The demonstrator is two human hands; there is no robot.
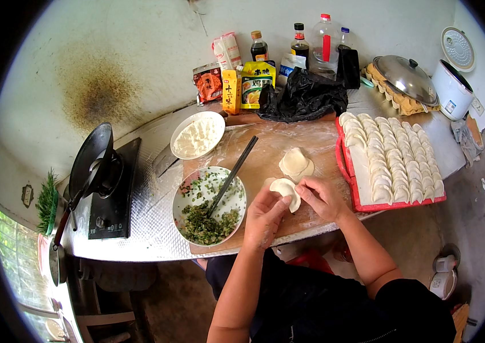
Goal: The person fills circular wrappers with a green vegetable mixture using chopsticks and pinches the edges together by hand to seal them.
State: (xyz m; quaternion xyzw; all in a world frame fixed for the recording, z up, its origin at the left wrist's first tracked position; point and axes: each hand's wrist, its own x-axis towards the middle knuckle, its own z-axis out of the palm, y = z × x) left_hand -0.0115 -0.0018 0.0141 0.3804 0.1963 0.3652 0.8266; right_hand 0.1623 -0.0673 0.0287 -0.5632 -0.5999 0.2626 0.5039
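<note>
A half-moon dumpling [284, 188] is held between my two hands, above the front of the floured wooden board [264, 137]. My left hand [266, 210] supports it from the left, thumb against its lower side. The fingertips of my right hand [321, 199] pinch its right edge. Just beyond lies a small stack of round dough wrappers [296, 162]. To the left stands a white bowl [242, 201] of chopped green filling [208, 225], with dark chopsticks [234, 173] leaning in it. Rows of folded dumplings [390, 158] cover most of a red-rimmed tray [356, 188] at the right.
A bowl of flour [197, 135] sits at the board's back left, beside a knife blade [166, 160]. Farther left, a wok [92, 165] rests above a black cooktop [112, 218]. Seasoning packets [258, 83], bottles and a crumpled black plastic bag [304, 96] line the back.
</note>
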